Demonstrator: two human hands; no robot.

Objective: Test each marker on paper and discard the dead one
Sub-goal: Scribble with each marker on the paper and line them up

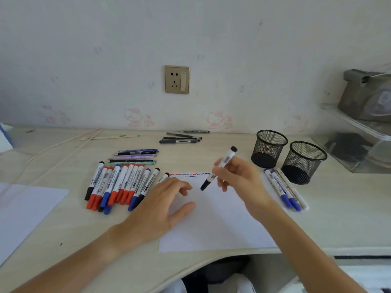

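**Black marker in right hand, above test sheet**

Black-capped marker (pixel 219 169) was held tilted in the right hand (pixel 239 182), fingers curled round its barrel — cap end low, just over the paper (pixel 215 225). Left hand (pixel 163 206) rested on the sheet's left edge, fingers relaxed, holding nothing. Coloured squiggles (pixel 189 175) ran along the paper's far edge. Marker row (pixel 118 187) lay left on the tabletop (pixel 338 218).
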